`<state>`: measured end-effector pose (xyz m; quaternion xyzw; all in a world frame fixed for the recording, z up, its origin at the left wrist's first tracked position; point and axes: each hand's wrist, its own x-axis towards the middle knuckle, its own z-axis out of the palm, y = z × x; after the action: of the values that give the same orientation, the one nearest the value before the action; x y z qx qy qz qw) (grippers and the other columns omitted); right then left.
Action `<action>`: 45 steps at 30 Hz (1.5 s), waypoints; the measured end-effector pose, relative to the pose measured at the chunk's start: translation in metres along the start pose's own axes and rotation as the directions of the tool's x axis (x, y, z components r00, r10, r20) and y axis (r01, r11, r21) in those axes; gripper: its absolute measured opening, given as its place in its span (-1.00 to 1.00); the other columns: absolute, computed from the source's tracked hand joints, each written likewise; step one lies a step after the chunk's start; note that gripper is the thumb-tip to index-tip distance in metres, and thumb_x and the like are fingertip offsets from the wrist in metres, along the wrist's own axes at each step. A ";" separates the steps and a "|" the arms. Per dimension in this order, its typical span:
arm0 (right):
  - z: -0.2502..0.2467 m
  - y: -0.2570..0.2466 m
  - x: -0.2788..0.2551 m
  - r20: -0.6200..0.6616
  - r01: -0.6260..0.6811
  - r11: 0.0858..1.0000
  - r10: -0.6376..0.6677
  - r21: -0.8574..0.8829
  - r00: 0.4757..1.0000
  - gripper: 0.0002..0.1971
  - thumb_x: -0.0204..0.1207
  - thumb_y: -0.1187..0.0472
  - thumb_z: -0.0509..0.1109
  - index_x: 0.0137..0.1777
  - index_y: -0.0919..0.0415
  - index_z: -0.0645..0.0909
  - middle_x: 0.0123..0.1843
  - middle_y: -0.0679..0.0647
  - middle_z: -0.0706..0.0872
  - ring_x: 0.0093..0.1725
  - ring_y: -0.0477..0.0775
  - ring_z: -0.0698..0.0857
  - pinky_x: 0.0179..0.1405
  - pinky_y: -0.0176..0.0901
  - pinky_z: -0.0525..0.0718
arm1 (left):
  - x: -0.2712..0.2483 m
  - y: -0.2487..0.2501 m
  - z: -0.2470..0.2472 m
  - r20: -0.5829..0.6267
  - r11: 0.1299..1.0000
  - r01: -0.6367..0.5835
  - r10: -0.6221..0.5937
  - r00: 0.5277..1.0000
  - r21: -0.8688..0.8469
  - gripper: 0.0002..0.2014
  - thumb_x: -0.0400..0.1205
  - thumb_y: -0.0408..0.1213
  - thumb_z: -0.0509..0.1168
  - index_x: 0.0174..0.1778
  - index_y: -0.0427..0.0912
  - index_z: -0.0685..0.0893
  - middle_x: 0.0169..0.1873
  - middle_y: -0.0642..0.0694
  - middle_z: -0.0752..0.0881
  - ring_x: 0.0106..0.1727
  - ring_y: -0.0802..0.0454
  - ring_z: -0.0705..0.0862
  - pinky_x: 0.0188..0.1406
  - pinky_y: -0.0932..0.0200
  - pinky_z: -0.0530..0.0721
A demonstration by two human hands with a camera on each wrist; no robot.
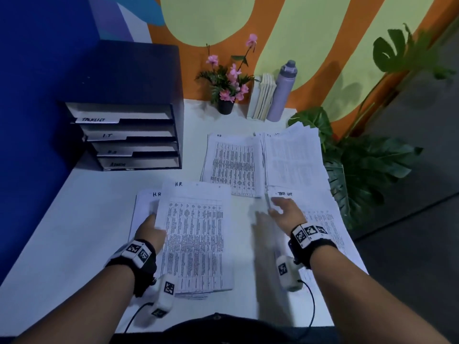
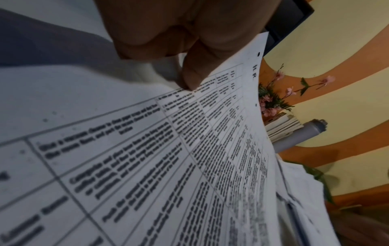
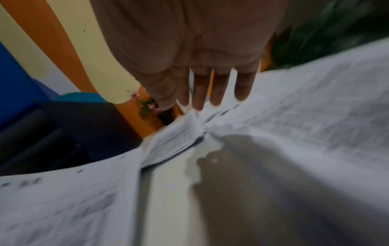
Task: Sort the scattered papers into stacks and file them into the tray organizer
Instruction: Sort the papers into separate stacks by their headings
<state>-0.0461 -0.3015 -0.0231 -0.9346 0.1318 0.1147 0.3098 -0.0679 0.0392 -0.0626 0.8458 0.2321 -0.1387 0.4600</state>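
Left hand (image 1: 151,228) pinches H.R. sheet (image 1: 196,234) edge; right hand (image 1: 285,212) flat, fingers straight, over papers.

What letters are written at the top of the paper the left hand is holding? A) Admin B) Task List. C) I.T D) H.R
D: the left hand pinches the edge of the top sheet with its thumb, and "H.R." is handwritten at the head of that sheet in the head view and the left wrist view.
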 end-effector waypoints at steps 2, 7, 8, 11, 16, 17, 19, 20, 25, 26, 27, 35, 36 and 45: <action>0.030 -0.023 -0.008 0.139 0.026 0.989 -0.046 0.149 0.989 -0.48 0.61 0.03 0.35 0.53 0.18 0.43 0.44 0.10 0.58 0.37 0.09 0.58 0.37 -0.15 0.47 | -0.004 0.004 -0.001 0.039 0.997 -0.025 0.027 0.999 -0.071 -0.60 0.62 -0.45 0.15 0.36 -0.05 0.53 -0.03 -0.30 0.73 -0.12 -0.18 0.67 -0.18 0.17 0.56; 0.082 -0.043 -0.017 0.302 -0.183 0.939 0.092 0.291 0.949 -0.65 0.49 -0.03 0.47 0.10 0.14 0.47 0.03 0.09 0.68 -0.02 0.09 0.69 0.04 0.03 0.70 | -0.008 0.001 -0.005 0.137 0.985 -0.057 0.079 0.987 -0.161 -0.63 0.60 -0.49 0.23 0.26 -0.02 0.58 0.15 -0.15 0.73 0.12 -0.12 0.69 0.25 0.01 0.62; 0.089 -0.043 -0.016 0.284 -0.214 0.930 0.127 0.299 0.950 -0.73 0.47 0.04 0.47 -0.03 0.14 0.47 -0.06 0.10 0.67 -0.09 0.08 0.68 -0.03 0.02 0.72 | -0.008 -0.004 -0.006 0.134 0.986 -0.069 0.090 0.987 -0.154 -0.63 0.61 -0.48 0.24 0.26 -0.02 0.59 0.21 -0.11 0.71 0.17 -0.08 0.67 0.28 0.05 0.59; 0.098 -0.038 -0.011 0.220 -0.245 0.932 0.188 0.267 0.957 -0.84 0.43 0.16 0.48 -0.14 0.14 0.54 -0.12 0.12 0.72 -0.11 0.11 0.71 -0.01 0.01 0.77 | 0.000 -0.022 -0.011 0.023 0.983 -0.130 0.128 0.992 0.132 -0.54 0.62 -0.41 0.26 0.45 -0.04 0.50 0.50 -0.08 0.44 0.49 -0.05 0.44 0.44 0.14 0.43; 0.101 -0.031 -0.010 0.190 -0.303 0.917 0.259 0.259 0.947 -0.95 0.44 0.27 0.45 -0.15 0.19 0.64 -0.15 0.16 0.76 -0.07 0.19 0.77 0.01 0.08 0.79 | 0.015 -0.062 -0.033 -0.069 0.804 0.035 0.008 0.998 0.594 -0.08 0.47 0.06 0.44 0.65 -0.06 0.09 0.61 -0.17 0.18 0.58 -0.20 0.27 0.54 -0.06 0.33; 0.102 -0.032 -0.012 0.180 -0.304 0.916 0.263 0.262 0.948 -0.94 0.45 0.28 0.46 -0.18 0.17 0.62 -0.18 0.16 0.75 -0.09 0.19 0.76 0.00 0.08 0.79 | 0.017 -0.067 -0.037 -0.080 0.795 0.061 -0.015 0.997 0.603 -0.04 0.43 0.08 0.47 0.64 -0.09 0.10 0.56 -0.21 0.27 0.53 -0.22 0.36 0.49 -0.07 0.40; 0.106 -0.033 -0.012 0.149 -0.269 0.929 0.238 0.254 0.960 -0.89 0.48 0.28 0.43 -0.22 0.13 0.55 -0.24 0.16 0.72 -0.15 0.20 0.75 -0.05 0.04 0.79 | 0.022 -0.073 -0.043 -0.103 0.830 0.085 -0.034 0.994 0.551 -0.05 0.40 0.00 0.52 0.62 -0.13 0.14 0.45 -0.27 0.42 0.42 -0.24 0.48 0.39 -0.09 0.51; 0.108 -0.033 -0.012 0.137 -0.240 0.939 0.211 0.246 0.968 -0.90 0.49 0.28 0.39 -0.21 0.13 0.53 -0.27 0.16 0.69 -0.19 0.19 0.72 -0.10 -0.01 0.77 | 0.024 -0.076 -0.046 -0.110 0.861 0.087 -0.036 0.993 0.502 -0.05 0.39 -0.07 0.53 0.62 -0.15 0.16 0.42 -0.29 0.46 0.39 -0.25 0.51 0.37 -0.10 0.53; 0.111 -0.048 -0.014 0.211 -0.220 0.927 0.159 0.305 0.964 -0.95 0.48 0.24 0.33 -0.16 0.22 0.55 -0.35 0.17 0.64 -0.36 0.14 0.63 -0.34 -0.08 0.74 | 0.026 -0.082 -0.054 -0.211 0.954 0.026 0.039 0.977 0.300 -0.56 0.49 -0.27 0.38 0.30 -0.21 0.54 0.10 -0.27 0.66 0.09 -0.28 0.66 0.12 -0.13 0.66; 0.112 -0.048 -0.013 0.237 -0.239 0.905 0.161 0.352 0.958 -0.91 0.46 0.20 0.36 -0.13 0.23 0.57 -0.34 0.20 0.66 -0.36 0.19 0.66 -0.31 0.07 0.80 | 0.024 -0.078 -0.053 -0.231 0.963 0.035 0.029 0.973 0.266 -0.68 0.57 -0.26 0.31 0.24 -0.23 0.57 0.08 -0.27 0.65 0.09 -0.30 0.65 0.12 -0.10 0.64; 0.114 -0.049 -0.012 0.256 -0.259 0.886 0.167 0.385 0.952 -0.87 0.43 0.16 0.38 -0.12 0.22 0.59 -0.34 0.21 0.67 -0.34 0.22 0.68 -0.27 0.25 0.81 | 0.021 -0.073 -0.053 -0.236 0.973 0.048 0.006 0.972 0.226 -0.75 0.64 -0.25 0.23 0.19 -0.26 0.58 0.07 -0.29 0.65 0.08 -0.28 0.64 0.10 -0.05 0.62; 0.111 -0.053 -0.009 0.236 -0.273 0.800 0.168 0.535 0.957 -0.83 0.27 0.13 0.37 -0.15 0.16 0.59 -0.35 0.21 0.62 -0.35 0.22 0.63 -0.26 0.58 0.69 | 0.009 -0.045 -0.037 -0.127 0.990 0.044 -0.061 0.990 -0.132 -0.75 0.59 -0.28 0.38 0.16 -0.25 0.67 0.02 -0.19 0.73 0.08 -0.16 0.69 0.11 0.11 0.60; 0.110 -0.052 -0.009 0.218 -0.262 0.793 0.167 0.550 0.962 -0.83 0.30 0.17 0.38 -0.11 0.13 0.56 -0.32 0.21 0.63 -0.34 0.25 0.65 -0.26 0.57 0.69 | 0.007 -0.044 -0.035 -0.107 0.984 0.056 -0.075 0.991 -0.169 -0.74 0.56 -0.24 0.42 0.14 -0.23 0.67 0.00 -0.16 0.74 0.07 -0.15 0.69 0.10 0.10 0.61; 0.102 -0.035 -0.012 0.124 -0.258 0.803 0.227 0.537 0.966 -0.85 0.49 0.39 0.30 -0.28 0.20 0.56 -0.42 0.15 0.54 -0.39 0.09 0.49 -0.32 -0.08 0.52 | 0.005 -0.042 -0.037 -0.135 0.985 0.039 -0.062 0.989 -0.166 -0.74 0.70 -0.22 0.22 0.20 -0.27 0.66 0.00 -0.12 0.68 0.04 -0.06 0.60 0.07 0.19 0.46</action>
<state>-0.0598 -0.2096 -0.0802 -0.7784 0.2690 0.1357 0.5508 -0.0846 0.0911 -0.0747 0.8068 0.2958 -0.0714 0.5064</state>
